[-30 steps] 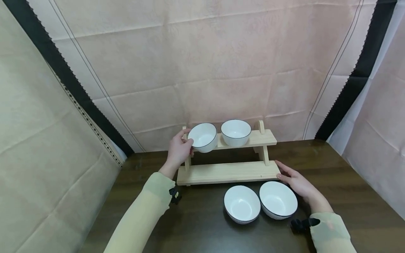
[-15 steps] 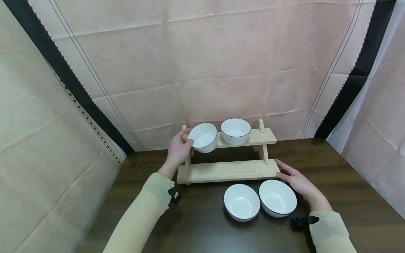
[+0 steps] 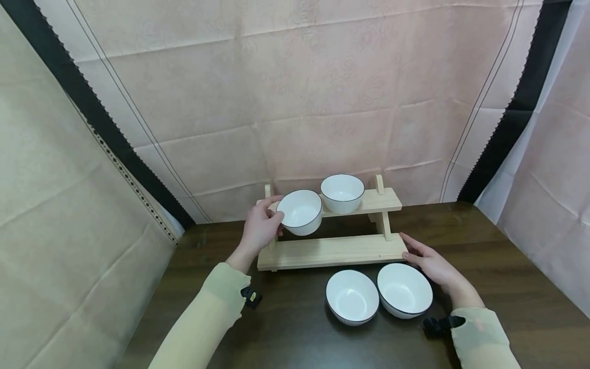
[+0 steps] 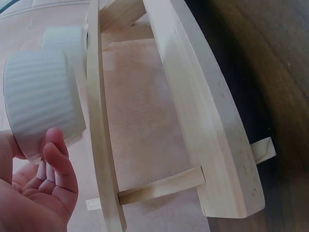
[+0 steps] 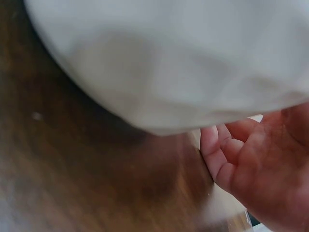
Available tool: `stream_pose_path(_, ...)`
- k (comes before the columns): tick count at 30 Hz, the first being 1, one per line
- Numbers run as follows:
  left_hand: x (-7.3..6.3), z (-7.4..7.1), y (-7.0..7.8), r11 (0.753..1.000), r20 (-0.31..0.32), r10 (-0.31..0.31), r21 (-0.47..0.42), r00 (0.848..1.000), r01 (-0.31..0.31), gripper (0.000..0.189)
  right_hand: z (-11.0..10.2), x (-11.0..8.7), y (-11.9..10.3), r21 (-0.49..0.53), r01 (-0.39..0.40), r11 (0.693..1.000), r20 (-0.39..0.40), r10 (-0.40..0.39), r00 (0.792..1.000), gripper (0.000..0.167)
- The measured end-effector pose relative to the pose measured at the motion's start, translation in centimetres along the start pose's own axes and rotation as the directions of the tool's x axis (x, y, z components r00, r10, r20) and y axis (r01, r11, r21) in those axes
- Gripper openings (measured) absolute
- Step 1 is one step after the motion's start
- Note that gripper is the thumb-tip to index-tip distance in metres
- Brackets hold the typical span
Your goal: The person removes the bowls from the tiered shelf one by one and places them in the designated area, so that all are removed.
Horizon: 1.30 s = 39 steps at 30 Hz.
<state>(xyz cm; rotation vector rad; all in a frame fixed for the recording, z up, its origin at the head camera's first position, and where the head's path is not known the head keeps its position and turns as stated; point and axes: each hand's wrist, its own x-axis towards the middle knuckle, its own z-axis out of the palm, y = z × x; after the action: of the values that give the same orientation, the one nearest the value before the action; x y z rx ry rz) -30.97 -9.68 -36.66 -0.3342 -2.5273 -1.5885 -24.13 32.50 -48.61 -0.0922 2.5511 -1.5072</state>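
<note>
My left hand (image 3: 262, 225) holds a white bowl (image 3: 300, 212) with a thin dark rim, thumb and fingers at its left side. In the left wrist view this bowl (image 4: 41, 99) shows a ribbed outer wall and sits out in front of the upper board, slightly tilted. A second white bowl (image 3: 342, 193) stands on the upper tier of the two-tier wooden rack (image 3: 332, 252). My right hand (image 3: 428, 264) grips the right end of the rack's lower board, thumb at the front. In the right wrist view a near bowl (image 5: 169, 63) partly hides that hand.
Two more white bowls, one on the left (image 3: 352, 297) and one on the right (image 3: 404, 290), stand side by side on the dark wooden table (image 3: 295, 328) in front of the rack. A pale cloth backdrop (image 3: 322, 102) rises right behind it.
My left hand has brought its bowl slightly down, forward and to the right, away from the upper tier. The right hand and the other bowls stay where they were.
</note>
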Motion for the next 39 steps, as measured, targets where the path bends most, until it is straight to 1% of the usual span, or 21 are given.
stream_pose_path(6, -0.9, 0.0, -0.2, 1.0, 0.035, 0.001, -0.028, 0.999, 0.0, 0.041, -0.1, 0.1, 0.0, 0.004, -0.003, 1.0, 0.003, 0.003, 1.0, 0.066)
stream_pose_path(12, -2.3, 0.0, -0.3, 0.999, 0.072, -0.011, -0.044, 0.997, 0.015, 0.041, -0.1, 0.1, 0.0, 0.016, 0.001, 1.0, 0.01, -0.001, 1.0, 0.066)
stream_pose_path(16, -3.2, 0.0, -0.6, 1.0, 0.092, -0.003, -0.029, 0.996, 0.006, 0.04, -0.1, 0.0, -0.1, 0.016, 0.005, 1.0, 0.009, -0.005, 1.0, 0.066)
stream_pose_path(21, -4.2, 0.0, -1.3, 1.0, 0.128, 0.001, -0.023, 0.992, 0.002, 0.04, -0.1, 0.0, -0.1, 0.02, 0.004, 1.0, 0.014, -0.004, 1.0, 0.067)
stream_pose_path(24, -4.9, 0.0, -1.6, 1.0, 0.138, 0.003, -0.009, 0.99, -0.001, 0.041, -0.1, 0.0, -0.1, 0.022, 0.002, 1.0, 0.021, -0.003, 1.0, 0.067)
stream_pose_path(32, -6.2, 0.1, -2.3, 1.0, 0.179, -0.001, 0.02, 0.984, -0.003, 0.042, -0.1, 0.0, 0.0, 0.02, -0.006, 1.0, 0.009, 0.006, 1.0, 0.066)
stream_pose_path(39, -7.2, 0.0, -3.2, 0.998, 0.186, -0.021, 0.064, 0.982, 0.009, 0.041, -0.1, 0.1, 0.1, 0.019, -0.011, 1.0, 0.009, 0.011, 1.0, 0.067)
